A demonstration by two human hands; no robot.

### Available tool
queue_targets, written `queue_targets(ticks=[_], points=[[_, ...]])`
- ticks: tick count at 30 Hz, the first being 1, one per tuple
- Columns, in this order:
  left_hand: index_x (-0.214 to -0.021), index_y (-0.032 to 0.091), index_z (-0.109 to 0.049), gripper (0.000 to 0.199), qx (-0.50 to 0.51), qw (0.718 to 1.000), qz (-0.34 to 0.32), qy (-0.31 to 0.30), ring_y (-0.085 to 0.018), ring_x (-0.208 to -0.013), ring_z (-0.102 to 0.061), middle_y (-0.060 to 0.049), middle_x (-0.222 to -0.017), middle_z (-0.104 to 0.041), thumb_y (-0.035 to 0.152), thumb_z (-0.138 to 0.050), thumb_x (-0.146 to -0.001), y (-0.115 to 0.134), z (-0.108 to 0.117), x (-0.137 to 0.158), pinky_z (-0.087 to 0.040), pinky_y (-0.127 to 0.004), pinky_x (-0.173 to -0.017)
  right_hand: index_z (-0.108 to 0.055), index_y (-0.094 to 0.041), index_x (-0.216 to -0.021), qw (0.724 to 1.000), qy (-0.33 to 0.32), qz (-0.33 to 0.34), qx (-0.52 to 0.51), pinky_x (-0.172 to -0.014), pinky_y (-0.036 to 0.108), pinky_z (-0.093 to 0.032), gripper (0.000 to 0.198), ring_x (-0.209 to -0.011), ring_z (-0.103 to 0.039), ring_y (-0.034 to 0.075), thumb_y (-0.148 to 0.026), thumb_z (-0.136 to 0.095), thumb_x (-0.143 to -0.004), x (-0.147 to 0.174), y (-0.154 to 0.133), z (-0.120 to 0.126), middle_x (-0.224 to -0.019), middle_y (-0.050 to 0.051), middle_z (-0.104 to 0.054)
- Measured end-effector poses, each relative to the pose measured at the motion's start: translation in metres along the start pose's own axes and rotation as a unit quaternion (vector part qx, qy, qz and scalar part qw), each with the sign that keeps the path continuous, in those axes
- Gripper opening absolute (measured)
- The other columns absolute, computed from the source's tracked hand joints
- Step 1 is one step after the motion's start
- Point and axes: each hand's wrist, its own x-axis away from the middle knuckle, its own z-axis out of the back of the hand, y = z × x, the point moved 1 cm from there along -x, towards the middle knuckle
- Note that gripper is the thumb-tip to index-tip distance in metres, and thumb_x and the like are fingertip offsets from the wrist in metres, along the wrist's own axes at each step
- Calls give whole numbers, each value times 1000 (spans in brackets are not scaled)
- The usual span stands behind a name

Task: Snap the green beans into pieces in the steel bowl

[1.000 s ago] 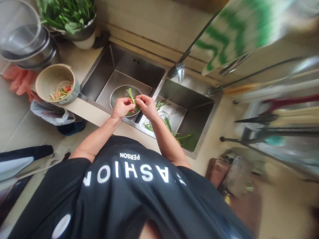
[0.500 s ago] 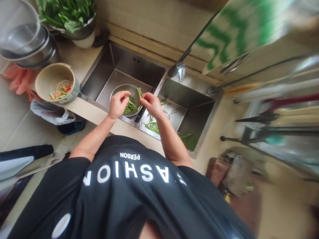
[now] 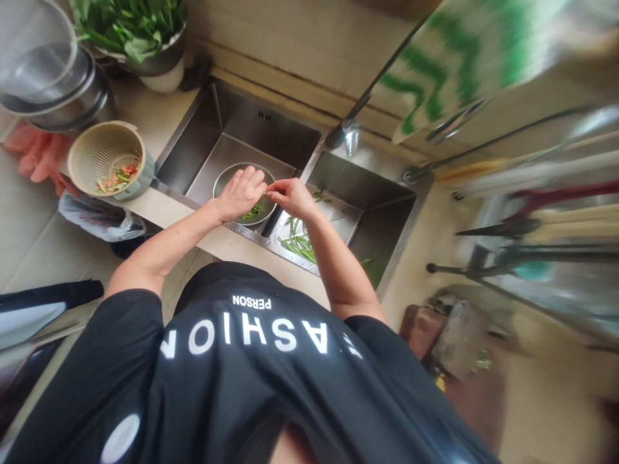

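Over the left basin, my left hand (image 3: 243, 193) is turned palm down with its fingers curled, mostly hiding what it grips. My right hand (image 3: 293, 196) meets its fingertips in a pinch. Both are closed on a green vegetable stalk, nearly all of it covered by the fingers. Below them a round metal bowl (image 3: 221, 183) sits in the sink basin, with short cut green pieces (image 3: 252, 211) inside. Longer green stalks (image 3: 298, 245) lie in the right basin, beside my right wrist.
A beige strainer basket (image 3: 99, 145) with red and green scraps stands left of the sink (image 3: 251, 109). Behind it are stacked bowls (image 3: 58, 96) and a pot of leafy greens (image 3: 135, 32). A faucet (image 3: 349, 136) rises between the basins. A knife (image 3: 503, 230) points inward from the right-hand rack.
My left hand has rolled palm down and moved right against my right fingertips. The stalks that stood out from my right hand are now hidden.
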Motion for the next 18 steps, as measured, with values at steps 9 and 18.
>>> queue_targets(ticks=[9,18], points=[[-75,15,-63,22,-5,1000,-4,6,-31,-98,-56,-12,-83,-59,30,-54,-88,-14,5,-9,-39,-50,-93,-71,-13,-70,997,12,10,-73,-62,27,-38,20,-60,-49,12,-30,-62,-76,-13,-5,-6,-58,0,-58],[-107,19,-72,24,-24,972,236,1,-33,-116,-51,-13,-119,-63,24,-58,-88,-38,-9,4,-39,-48,-99,-66,-21,-89,879,121,-127,-443,-54,21,-39,48,-60,-50,8,-62,-78,-67,-17,30,-28,-67,-5,-57]])
